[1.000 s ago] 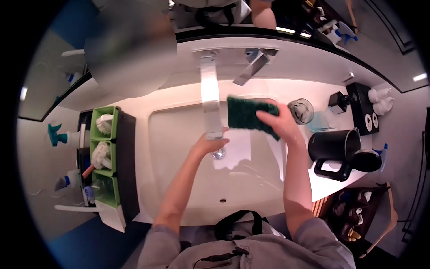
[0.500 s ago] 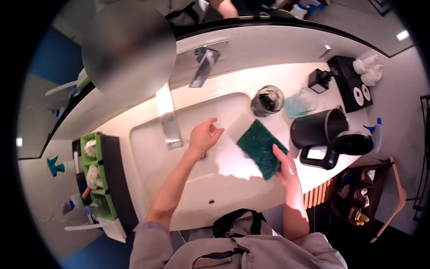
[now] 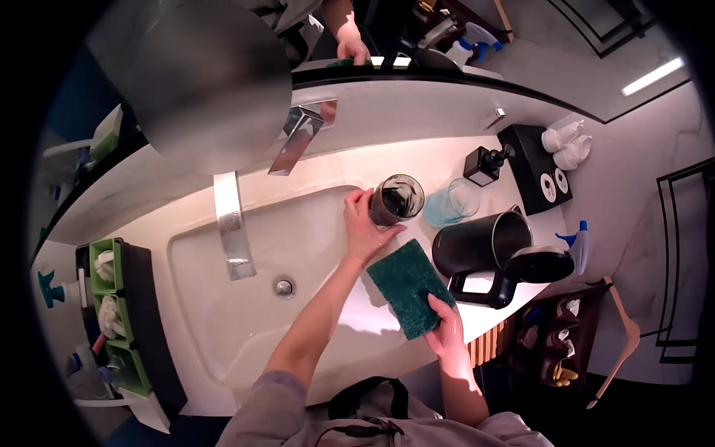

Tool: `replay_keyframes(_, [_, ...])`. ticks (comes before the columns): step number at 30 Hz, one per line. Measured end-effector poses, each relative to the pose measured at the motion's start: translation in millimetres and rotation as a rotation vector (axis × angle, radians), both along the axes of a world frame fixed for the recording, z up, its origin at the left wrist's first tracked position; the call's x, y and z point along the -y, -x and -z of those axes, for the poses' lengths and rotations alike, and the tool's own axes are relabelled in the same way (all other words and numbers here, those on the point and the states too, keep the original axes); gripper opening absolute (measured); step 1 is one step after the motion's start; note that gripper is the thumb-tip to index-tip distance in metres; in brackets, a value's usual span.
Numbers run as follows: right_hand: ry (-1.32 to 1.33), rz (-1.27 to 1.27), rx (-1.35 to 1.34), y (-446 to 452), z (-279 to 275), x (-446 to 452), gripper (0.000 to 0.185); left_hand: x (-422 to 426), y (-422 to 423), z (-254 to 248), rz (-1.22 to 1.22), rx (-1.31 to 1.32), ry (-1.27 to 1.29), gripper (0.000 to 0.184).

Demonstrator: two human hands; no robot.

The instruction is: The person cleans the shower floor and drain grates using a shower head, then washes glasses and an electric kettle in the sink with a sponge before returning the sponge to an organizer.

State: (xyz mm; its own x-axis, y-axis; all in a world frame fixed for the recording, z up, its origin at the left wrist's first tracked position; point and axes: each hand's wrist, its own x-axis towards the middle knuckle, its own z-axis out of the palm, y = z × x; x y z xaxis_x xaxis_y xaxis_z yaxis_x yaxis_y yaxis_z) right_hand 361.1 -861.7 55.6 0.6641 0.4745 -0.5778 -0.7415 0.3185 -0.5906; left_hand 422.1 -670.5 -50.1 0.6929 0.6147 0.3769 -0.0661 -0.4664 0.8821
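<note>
My left hand [image 3: 365,229] is curved round the near left side of a dark, see-through glass [image 3: 397,200] at the sink's back right edge, fingers and thumb against it. In my right hand [image 3: 445,326] is a flat green scouring pad [image 3: 408,287], pinched at its lower right corner, over the right rim of the white sink [image 3: 246,298]. Just right of the dark glass stands a clear bluish glass [image 3: 453,203]. A black kettle [image 3: 477,246] with its lid open sits right of the pad.
The faucet [image 3: 234,227] reaches over the sink's left part, its lever [image 3: 296,140] on the wall. A black soap dispenser [image 3: 482,165] and black box [image 3: 534,170] stand at the back right. Green bins [image 3: 123,320] line the left; a spray bottle [image 3: 581,249] hangs right of the kettle.
My left hand has moved right from over the sink and taken hold of the dark glass. The pad stays in my right hand. The view has swung to the right.
</note>
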Motion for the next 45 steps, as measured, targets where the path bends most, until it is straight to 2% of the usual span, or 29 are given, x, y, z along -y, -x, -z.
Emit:
replay_keyframes(4, [0.059,0.084,0.159,3.8,-17.9,-8.5,0.035,7.0,-6.3,-5.8,-0.113,-0.082,-0.035,0.081])
replay_keyframes(6, [0.083,0.124,0.254,1.8,-21.5,-12.3,0.034,2.4,-3.7,-7.9,-0.110,-0.040,-0.065,0.079])
replay_keyframes(8, [0.091,0.112,0.321,-3.4,-27.0,-21.2,0.038,-6.6,23.1,-7.9,-0.062,0.083,0.026,0.070])
replay_keyframes(10, [0.279,-0.035,0.830,-8.7,-36.3,-41.9,0.037,-18.8,64.6,6.0,0.072,0.095,0.338,0.066])
replay_keyframes(11, [0.378,-0.195,0.959,-11.5,-41.0,-57.9,0.040,-29.2,87.7,5.8,0.041,0.068,0.318,0.066])
replay_keyframes(12, [0.450,-0.320,1.156,-15.6,-31.9,-79.1,0.040,-41.0,111.3,1.0,0.025,-0.074,0.236,0.065])
replay_keyframes(13, [0.471,-0.412,1.375,-18.3,-15.8,-104.6,0.039,-52.5,131.1,-2.5,0.014,-0.212,0.153,0.063])
replay_keyframes(14, [0.494,-0.495,1.602,-16.0,3.3,-128.8,0.039,-62.9,147.5,-2.4,-0.004,-0.233,0.130,0.063])
replay_keyframes(16, [0.436,-0.673,1.748,-1.1,35.7,-169.0,0.039,-85.9,176.4,-1.3,0.032,-0.366,-0.001,0.063])
replay_keyframes(17, [0.363,-0.559,1.714,0.9,40.7,-176.9,0.034,-99.7,192.9,12.8,-0.012,-0.352,-0.172,0.062])
replay_keyframes(18, [0.410,-0.349,1.741,-3.2,34.3,-183.2,0.033,-107.7,208.4,11.6,-0.175,-0.393,-0.012,0.060])
replay_keyframes(19, [0.423,-0.256,1.592,-10.5,27.1,-183.6,0.035,-117.6,222.6,13.8,-0.241,-0.446,0.010,0.060])
replay_keyframes(20, [0.453,-0.182,1.432,-9.7,12.6,-184.6,0.037,-118.2,233.6,1.6,-0.301,-0.505,0.048,0.060])
replay_keyframes(21, [0.447,-0.197,1.420,-0.3,23.1,-189.5,0.037,-119.6,241.5,-0.4,-0.310,-0.521,0.054,0.060])
replay_keyframes(23, [0.323,-0.545,1.636,12.6,46.4,-198.9,0.038,-126.3,240.1,-1.4,-0.307,-0.494,-0.003,0.061])
replay_keyframes(24, [0.239,-0.820,1.422,28.5,46.0,-207.2,0.034,-129.1,236.3,1.9,-0.304,-0.481,-0.004,0.061])
replay_keyframes(27, [0.265,-0.907,1.459,30.7,62.7,-228.1,0.041,-133.7,235.6,12.6,-0.256,-0.435,-0.128,0.061])
replay_keyframes(29, [0.042,-1.373,1.025,7.9,63.3,-239.2,0.048,-131.2,242.9,11.2,-0.214,-0.500,-0.167,0.061])
replay_keyframes(30, [0.063,-1.346,1.019,2.9,74.3,-236.2,0.048,-133.7,240.2,10.9,-0.188,-0.544,-0.222,0.062])
replay_keyframes(32, [-0.034,-1.551,0.581,-10.3,102.2,-238.1,0.051,-137.2,240.0,12.5,-0.072,-0.527,-0.272,0.059])
replay_keyframes(33, [-0.020,-1.491,0.530,-1.8,94.8,-232.2,0.056,-140.9,237.1,13.3,0.040,-0.460,-0.341,0.058])
replay_keyframes(34, [0.048,-1.482,0.592,-0.2,88.1,-228.0,0.065,-141.8,233.4,15.7,0.143,-0.397,-0.396,0.057])
replay_keyframes(37, [0.095,-1.521,0.534,3.4,93.3,-224.2,0.073,-144.7,227.6,11.3,0.166,-0.466,-0.397,0.049])
replay_keyframes(39, [0.034,-1.026,0.347,18.7,112.6,-219.1,0.056,-153.0,224.7,-2.2,0.177,-0.503,-0.392,0.045])
replay_keyframes(40, [0.035,-1.031,0.333,18.7,115.1,-213.2,0.056,-162.6,226.5,-14.4,0.277,-0.480,0.035,0.043])
replay_keyframes(42, [0.121,-1.213,1.060,13.6,86.9,-215.6,0.036,-170.3,222.6,-30.0,0.334,-0.445,0.456,0.041])
replay_keyframes(43, [0.120,-1.080,1.533,16.8,43.4,-221.2,0.024,-167.0,219.0,-35.1,0.263,-0.406,1.064,0.040])
replay_keyframes(44, [0.103,-1.073,1.529,22.8,47.5,-221.5,0.024,-164.1,214.3,-38.2,0.174,-0.328,1.658,0.039])
replay_keyframes(45, [0.265,-1.157,1.364,32.5,54.4,-217.0,0.027,-160.4,208.9,-35.1,0.107,-0.397,1.544,0.032])
